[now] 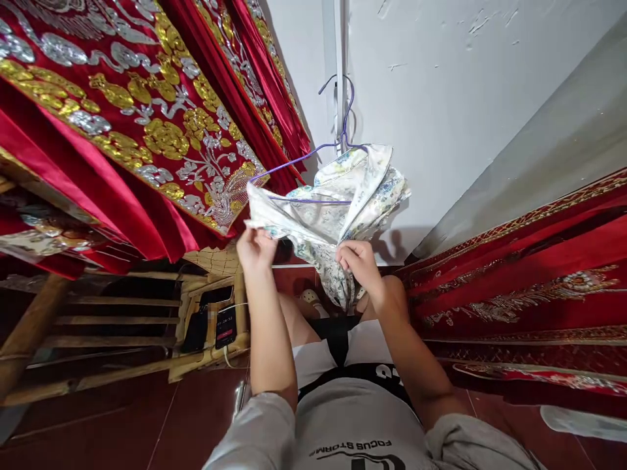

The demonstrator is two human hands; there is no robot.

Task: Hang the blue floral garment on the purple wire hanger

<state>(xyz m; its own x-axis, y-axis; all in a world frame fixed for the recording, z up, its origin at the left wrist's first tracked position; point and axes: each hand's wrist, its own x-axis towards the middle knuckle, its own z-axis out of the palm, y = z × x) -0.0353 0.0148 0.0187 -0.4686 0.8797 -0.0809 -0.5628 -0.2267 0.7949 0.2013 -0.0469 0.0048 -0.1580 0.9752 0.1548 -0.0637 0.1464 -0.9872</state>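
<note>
A white floral garment [313,241] hangs on a purple clothes hanger [298,158] in front of the white wall. One hanger end is inside the shoulder at left; the other side of the garment bunches at right. My left hand [257,247] pinches the garment's left edge between thumb and fingers. At the middle front edge, my right hand [359,260] is closed on the fabric. The lower part of the garment narrows and hangs down between my knees.
Red embroidered cloths [166,130] with gold and silver sequins hang at left. More red embroidered fabric [529,287] is at right. A bamboo chair [117,329] stands at lower left, with a phone [226,326] and a cable on it. The floor [127,431] is red tile.
</note>
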